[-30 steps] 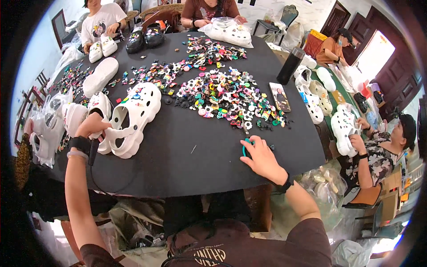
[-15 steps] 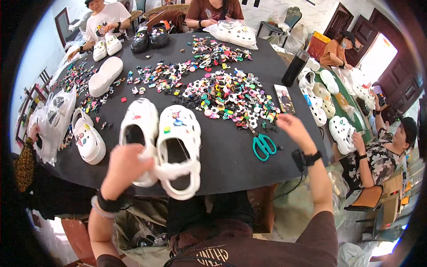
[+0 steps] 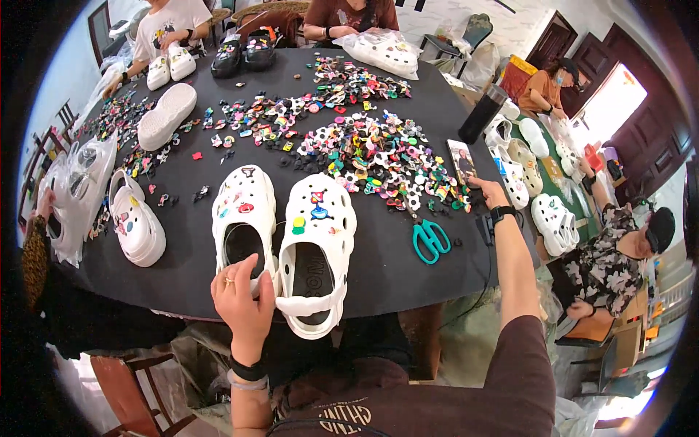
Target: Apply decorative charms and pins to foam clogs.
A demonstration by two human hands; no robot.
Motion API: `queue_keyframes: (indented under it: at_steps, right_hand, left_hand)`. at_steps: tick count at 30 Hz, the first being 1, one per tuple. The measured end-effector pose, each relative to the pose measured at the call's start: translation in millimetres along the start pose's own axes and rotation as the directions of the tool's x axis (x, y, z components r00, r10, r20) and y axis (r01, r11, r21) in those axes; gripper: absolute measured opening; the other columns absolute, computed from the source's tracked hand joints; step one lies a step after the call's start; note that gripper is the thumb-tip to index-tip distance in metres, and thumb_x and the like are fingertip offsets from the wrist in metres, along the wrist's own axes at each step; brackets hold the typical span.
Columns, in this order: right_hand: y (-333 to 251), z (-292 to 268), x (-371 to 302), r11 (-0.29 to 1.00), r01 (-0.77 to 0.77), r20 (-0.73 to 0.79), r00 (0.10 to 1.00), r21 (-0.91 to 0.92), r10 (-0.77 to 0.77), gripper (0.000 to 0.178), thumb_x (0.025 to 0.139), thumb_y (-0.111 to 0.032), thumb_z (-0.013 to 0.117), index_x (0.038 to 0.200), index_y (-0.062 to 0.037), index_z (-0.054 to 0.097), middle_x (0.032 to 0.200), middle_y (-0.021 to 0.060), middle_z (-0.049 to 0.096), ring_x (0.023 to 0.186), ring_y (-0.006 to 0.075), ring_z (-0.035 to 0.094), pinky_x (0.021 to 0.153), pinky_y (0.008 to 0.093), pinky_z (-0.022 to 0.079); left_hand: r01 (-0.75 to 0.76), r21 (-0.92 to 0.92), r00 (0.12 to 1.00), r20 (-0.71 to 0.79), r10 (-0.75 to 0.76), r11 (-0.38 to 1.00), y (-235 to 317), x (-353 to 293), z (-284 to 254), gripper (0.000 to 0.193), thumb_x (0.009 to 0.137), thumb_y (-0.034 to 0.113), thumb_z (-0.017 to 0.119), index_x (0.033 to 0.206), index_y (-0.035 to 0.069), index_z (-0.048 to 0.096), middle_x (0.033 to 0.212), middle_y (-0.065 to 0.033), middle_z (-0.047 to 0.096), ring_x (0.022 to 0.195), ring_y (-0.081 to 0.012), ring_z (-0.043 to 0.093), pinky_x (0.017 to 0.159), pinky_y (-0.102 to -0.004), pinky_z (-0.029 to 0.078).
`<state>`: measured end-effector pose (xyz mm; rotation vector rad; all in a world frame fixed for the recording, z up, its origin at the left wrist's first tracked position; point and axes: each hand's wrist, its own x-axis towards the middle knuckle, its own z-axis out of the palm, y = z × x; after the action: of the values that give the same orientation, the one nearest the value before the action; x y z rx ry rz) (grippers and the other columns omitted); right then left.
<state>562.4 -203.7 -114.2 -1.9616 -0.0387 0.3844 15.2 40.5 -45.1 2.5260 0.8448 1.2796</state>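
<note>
White charm-studded clogs (image 3: 318,234), left fingers (image 3: 246,274) grasping one, right fingers (image 3: 482,183) unclenched at phone (image 3: 461,159)

Bright, fairly even indoor lt.; doorway (image 3: 615,95) far R blown out to white, plus glare patch (image 3: 632,402) near R. White clogs (image 3: 324,231) v. bright, charms crisp; shadows barely read on blk tabletop (image 3: 386,277). Fisheye bends straight edges; dark vignette w/ bluish-purple fringe at rim; R bkgd softer.
</note>
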Motion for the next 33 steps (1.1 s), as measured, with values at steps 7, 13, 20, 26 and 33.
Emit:
queue_keyframes:
  at_steps: [7, 13, 20, 26, 33]
  right_hand:
    - [41, -8, 69, 0.984, -0.091, -0.039, 0.996, -0.152, 0.085, 0.072, 0.055, -0.034, 0.085, 0.11, 0.0051, 0.059, 0.119, 0.0211, 0.055, 0.111, 0.0283, 0.052, 0.09, 0.0369, 0.042]
    - [22, -2, 39, 0.979, -0.069, -0.076, 0.996, -0.192, 0.055, 0.066, 0.058, -0.034, 0.083, 0.108, 0.0037, 0.061, 0.117, 0.0206, 0.057, 0.105, 0.0279, 0.055, 0.09, 0.035, 0.041]
    - [-35, 27, -76, 0.904, 0.342, -0.178, 0.902, -0.257, -0.393, 0.054, 0.074, -0.028, 0.072, 0.112, 0.0067, 0.055, 0.087, 0.0124, 0.063, 0.073, 0.0167, 0.058, 0.064, 0.0299, 0.047]
    - [-46, 61, -233, 0.433, 0.759, 0.605, 0.65, -0.486, -0.461, 0.045, 0.078, -0.035, 0.064, 0.11, -0.0046, 0.058, 0.112, 0.0186, 0.049, 0.102, 0.0327, 0.049, 0.087, 0.0399, 0.042]
    - [-27, 94, -283, 0.2, 0.774, 0.596, 0.601, -0.601, -0.533, 0.05, 0.08, -0.029, 0.065, 0.12, -0.0038, 0.049, 0.118, 0.0217, 0.043, 0.106, 0.0382, 0.045, 0.089, 0.0436, 0.042]
  left_hand:
    - [-0.093, 0.063, 0.996, -0.013, 0.094, 0.994, -3, 0, 2, 0.016, 0.072, 0.01, 0.062, 0.088, 0.007, 0.062, 0.087, -0.0051, 0.059, 0.08, -0.0247, 0.055, 0.076, -0.0366, 0.039]
    - [-0.074, 0.065, 0.996, -0.05, 0.078, 0.995, -2, -1, 4, 0.009, 0.076, 0.009, 0.059, 0.084, 0.005, 0.061, 0.082, -0.0074, 0.06, 0.077, -0.0253, 0.055, 0.076, -0.0373, 0.039]
    - [-0.075, 0.07, 0.997, 0.009, 0.074, 0.995, -3, 0, 1, 0.015, 0.074, 0.011, 0.062, 0.088, 0.007, 0.062, 0.089, -0.0054, 0.059, 0.082, -0.0247, 0.055, 0.078, -0.0366, 0.039]
    - [-0.038, 0.052, 0.999, 0.024, 0.037, 0.998, 4, 3, -4, 0.014, 0.075, 0.01, 0.062, 0.088, 0.006, 0.062, 0.095, -0.0061, 0.059, 0.092, -0.0256, 0.055, 0.084, -0.0376, 0.037]
    - [-0.221, -0.152, 0.971, 0.061, 0.233, 0.963, 38, -7, -30, 0.018, 0.074, 0.008, 0.058, 0.091, 0.008, 0.065, 0.098, -0.0059, 0.061, 0.102, -0.0289, 0.052, 0.09, -0.0409, 0.037]
